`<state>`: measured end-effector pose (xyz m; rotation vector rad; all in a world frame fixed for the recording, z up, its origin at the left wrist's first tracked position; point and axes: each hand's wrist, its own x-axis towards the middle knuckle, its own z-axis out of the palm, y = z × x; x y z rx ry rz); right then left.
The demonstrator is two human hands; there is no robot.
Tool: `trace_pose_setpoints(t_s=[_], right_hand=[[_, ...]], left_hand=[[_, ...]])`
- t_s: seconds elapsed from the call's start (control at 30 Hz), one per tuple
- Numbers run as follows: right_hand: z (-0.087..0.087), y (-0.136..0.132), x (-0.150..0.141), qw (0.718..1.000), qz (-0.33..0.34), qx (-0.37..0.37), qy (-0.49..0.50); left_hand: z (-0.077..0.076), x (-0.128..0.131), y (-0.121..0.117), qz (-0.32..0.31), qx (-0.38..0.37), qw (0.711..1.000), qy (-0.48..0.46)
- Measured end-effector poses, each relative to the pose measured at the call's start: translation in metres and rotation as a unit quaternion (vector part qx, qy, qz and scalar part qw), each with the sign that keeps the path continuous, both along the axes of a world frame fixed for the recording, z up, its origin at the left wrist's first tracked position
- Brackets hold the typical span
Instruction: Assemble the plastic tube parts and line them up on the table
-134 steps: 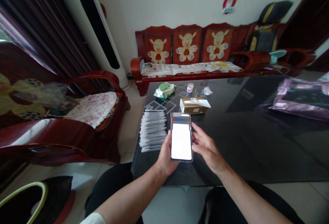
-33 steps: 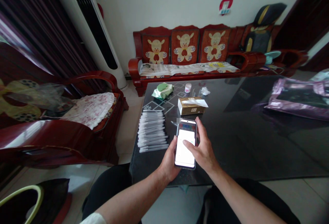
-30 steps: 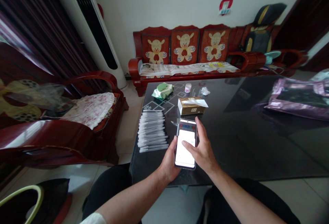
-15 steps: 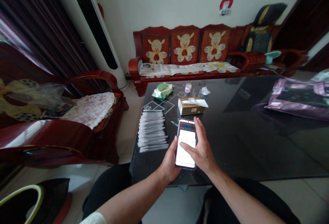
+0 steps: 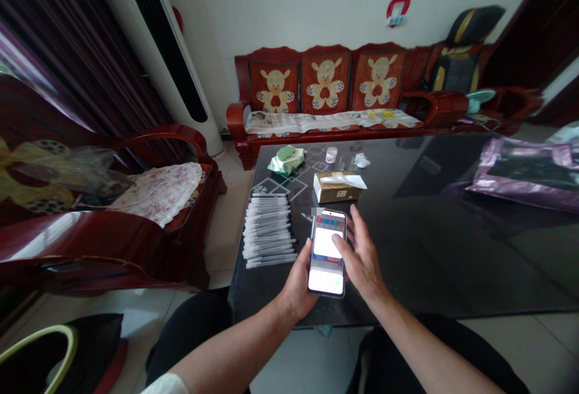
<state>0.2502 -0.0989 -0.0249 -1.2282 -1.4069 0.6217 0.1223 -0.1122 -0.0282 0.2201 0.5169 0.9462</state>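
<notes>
A lit smartphone [image 5: 326, 270] is held upright-facing over the front edge of the dark table. My left hand [image 5: 298, 282] is closed on its left side and lower end. My right hand [image 5: 363, 264] is beside the right edge, its thumb over the upper part of the screen and its other fingers apart. The display shows white panels with coloured icons above; its text is too small to read. Left of the phone lies a row of slim white pen-like sticks [image 5: 269, 231]. Beyond it stands a gold and white tissue box [image 5: 337, 189] with a tissue sticking out.
On the table [image 5: 434, 249] are a green wipes packet [image 5: 287, 162], a small white tub [image 5: 331, 154] and a crumpled tissue [image 5: 361, 160]. A purple-edged plastic package [image 5: 525, 177] lies at right. Wooden seats [image 5: 194, 249] stand left and behind. A bin [image 5: 67, 352] is at lower left.
My right thumb has moved up and right across the screen, and the right fingers have shifted outward. The display has changed from one large white panel to smaller ones. The left hand stays put.
</notes>
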Motion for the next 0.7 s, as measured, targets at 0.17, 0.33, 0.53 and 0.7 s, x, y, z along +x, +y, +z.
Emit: trace_pose_setpoints(t_s=[0.17,0.33,0.53,0.7], right_hand=[[0.004,-0.001,0.003,0.996,-0.010,-0.060,0.069],[0.009,-0.004,0.004,0.993,-0.005,-0.087,0.084],[0.011,-0.007,0.003,0.985,0.003,-0.125,0.119],[0.010,-0.009,0.003,0.978,0.010,-0.149,0.142]], left_hand=[[-0.001,-0.003,0.001,-0.025,0.024,0.999,-0.033],[-0.003,-0.005,0.001,-0.027,0.043,0.998,-0.048],[-0.001,-0.007,0.002,-0.033,0.058,0.996,-0.056],[-0.001,-0.008,0.002,-0.043,0.066,0.995,-0.054]])
